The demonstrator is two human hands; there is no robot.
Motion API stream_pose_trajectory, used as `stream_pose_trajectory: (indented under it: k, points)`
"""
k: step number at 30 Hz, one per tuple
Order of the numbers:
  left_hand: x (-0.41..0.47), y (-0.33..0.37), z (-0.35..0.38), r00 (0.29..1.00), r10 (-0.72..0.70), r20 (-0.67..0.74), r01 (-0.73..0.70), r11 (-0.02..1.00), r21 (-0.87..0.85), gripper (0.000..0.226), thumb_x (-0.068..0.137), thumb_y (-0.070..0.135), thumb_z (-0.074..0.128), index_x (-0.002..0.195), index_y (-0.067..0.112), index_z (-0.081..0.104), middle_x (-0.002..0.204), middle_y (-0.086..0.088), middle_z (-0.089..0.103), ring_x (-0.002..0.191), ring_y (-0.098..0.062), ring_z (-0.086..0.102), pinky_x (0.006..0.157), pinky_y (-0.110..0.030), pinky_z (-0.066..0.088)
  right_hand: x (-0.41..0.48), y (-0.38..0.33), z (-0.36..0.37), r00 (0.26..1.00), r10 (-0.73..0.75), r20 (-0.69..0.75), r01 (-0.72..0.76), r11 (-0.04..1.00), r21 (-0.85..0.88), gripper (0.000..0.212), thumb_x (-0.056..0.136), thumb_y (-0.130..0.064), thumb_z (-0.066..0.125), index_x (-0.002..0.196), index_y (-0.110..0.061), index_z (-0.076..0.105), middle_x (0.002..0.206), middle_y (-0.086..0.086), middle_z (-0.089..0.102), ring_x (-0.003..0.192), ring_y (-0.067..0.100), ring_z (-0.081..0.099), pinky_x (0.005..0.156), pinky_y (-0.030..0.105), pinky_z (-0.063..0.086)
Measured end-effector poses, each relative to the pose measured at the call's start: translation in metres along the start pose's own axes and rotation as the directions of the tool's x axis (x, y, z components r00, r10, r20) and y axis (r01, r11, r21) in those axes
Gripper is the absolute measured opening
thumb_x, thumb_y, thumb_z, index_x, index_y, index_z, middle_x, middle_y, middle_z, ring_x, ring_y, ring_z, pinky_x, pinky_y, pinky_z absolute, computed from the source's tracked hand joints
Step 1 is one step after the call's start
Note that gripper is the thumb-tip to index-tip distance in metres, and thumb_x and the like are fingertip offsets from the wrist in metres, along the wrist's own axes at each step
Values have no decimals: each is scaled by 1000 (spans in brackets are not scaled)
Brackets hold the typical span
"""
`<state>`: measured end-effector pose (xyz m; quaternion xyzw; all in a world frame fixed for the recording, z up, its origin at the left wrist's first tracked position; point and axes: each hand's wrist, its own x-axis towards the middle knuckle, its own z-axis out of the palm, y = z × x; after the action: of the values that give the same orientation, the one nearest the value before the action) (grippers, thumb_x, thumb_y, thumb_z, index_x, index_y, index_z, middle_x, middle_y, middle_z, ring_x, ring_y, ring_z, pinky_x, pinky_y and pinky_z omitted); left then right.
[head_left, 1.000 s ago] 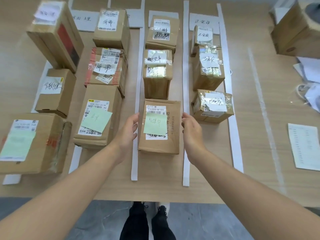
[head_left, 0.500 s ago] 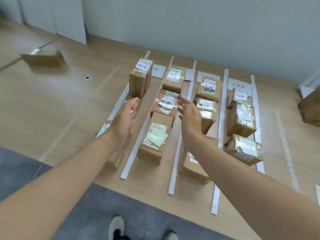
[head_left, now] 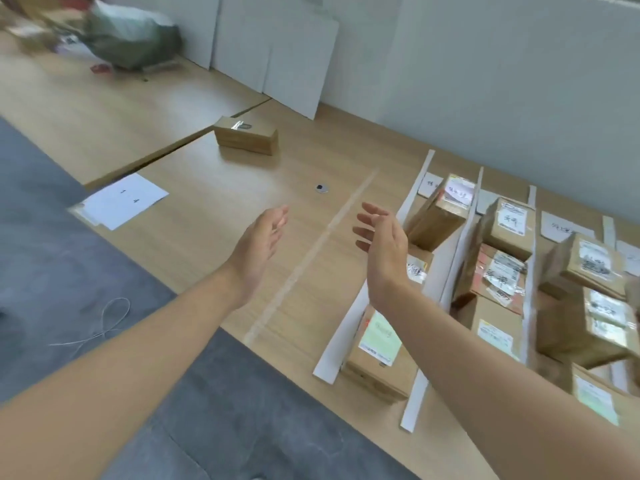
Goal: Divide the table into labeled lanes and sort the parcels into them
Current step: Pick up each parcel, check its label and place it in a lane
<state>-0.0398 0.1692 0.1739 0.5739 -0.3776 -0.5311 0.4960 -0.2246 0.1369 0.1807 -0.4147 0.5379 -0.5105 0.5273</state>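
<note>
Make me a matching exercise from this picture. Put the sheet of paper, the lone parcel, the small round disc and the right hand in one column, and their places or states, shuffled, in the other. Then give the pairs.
Things
1. sheet of paper
2. lone parcel
3. round disc
4. right hand

Places or states
a. raised and open, holding nothing, in front of the lane parcels
b. at the left edge of the table, on the near side
c. on the far side, alone, well away from the lanes
d. on bare wood, just left of the faint tape line

Pairs: 1-b, 2-c, 3-d, 4-a
</note>
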Motion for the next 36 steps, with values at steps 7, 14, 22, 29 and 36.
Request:
stream_pose_trajectory:
  k: [7, 14, 22, 29, 36]
  points:
    - [72, 7, -107, 994, -75, -86, 71, 996, -51, 59, 97, 51, 41, 151, 29, 46, 156, 4, 45, 145, -13, 38, 118, -32, 28, 64, 23, 117, 996, 84, 40, -84, 996, 4, 36, 106, -18, 37, 118, -26, 71, 125, 3, 69, 104, 16, 66, 96, 35, 52]
    - [183, 14, -180, 973, -95, -209, 87, 995, -50, 47, 106, 43, 37, 148, 29, 50, 153, 4, 47, 144, -13, 41, 122, -37, 28, 175, 63, 203, 982, 189, 30, -190, 982, 19, 38, 105, -18, 37, 116, -24, 73, 120, 2, 71, 98, 16, 67, 95, 37, 54]
    - [319, 15, -238, 962, -169, -216, 166, 986, -29, 45, 106, 38, 36, 148, 28, 51, 152, 5, 48, 141, -15, 43, 120, -36, 31, 293, 89, 279, 963, 270, 3, -270, 963, 7, 38, 107, -21, 37, 117, -24, 74, 124, 3, 70, 98, 15, 66, 91, 34, 52]
    - [482, -3, -299, 962, -216, -167, 219, 976, -1, 44, 106, 40, 37, 145, 27, 53, 151, 3, 50, 140, -18, 45, 117, -36, 34, 405, 129, 348, 941, 311, -132, -312, 950, 17, 34, 108, -21, 39, 113, -26, 72, 126, 4, 69, 99, 15, 65, 89, 32, 51]
    - [633, -10, -356, 939, -286, -190, 290, 957, -7, 51, 107, 42, 35, 156, 25, 39, 159, 1, 40, 143, -21, 40, 121, -42, 32, 520, 164, 418, 905, 355, -232, -368, 930, -14, 31, 108, -25, 40, 117, -29, 70, 132, 3, 69, 114, 17, 66, 99, 34, 49]
